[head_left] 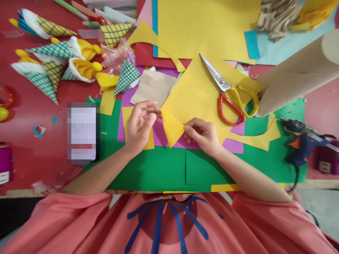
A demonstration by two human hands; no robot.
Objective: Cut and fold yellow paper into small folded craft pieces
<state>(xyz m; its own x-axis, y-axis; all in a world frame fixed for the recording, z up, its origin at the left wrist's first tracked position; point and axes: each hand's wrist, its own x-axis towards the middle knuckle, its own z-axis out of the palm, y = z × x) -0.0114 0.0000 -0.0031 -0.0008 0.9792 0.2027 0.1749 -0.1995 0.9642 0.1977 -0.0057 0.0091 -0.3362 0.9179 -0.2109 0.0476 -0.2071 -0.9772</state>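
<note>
A small yellow paper piece (171,129), a pointed triangle or cone shape, hangs tip down between my hands. My right hand (203,134) pinches its right corner between thumb and fingers. On the other side is my left hand (143,123), its thumb away from the outstretched fingers, the fingertips close to the piece's upper left corner; whether they touch it I cannot tell. Beyond my hands lies a large yellow sheet (193,93), with scissors (225,90) on it, one handle red and one yellow. A crumpled beige paper square (155,86) sits beyond my left hand.
Several patterned paper cones (53,49) lie at the far left, a phone (82,134) nearer. On the right are a glue gun (304,144) with its cord and a large brown paper roll (296,70). Yellow sheets (206,28) stack at the back; a green mat (148,169) lies in front.
</note>
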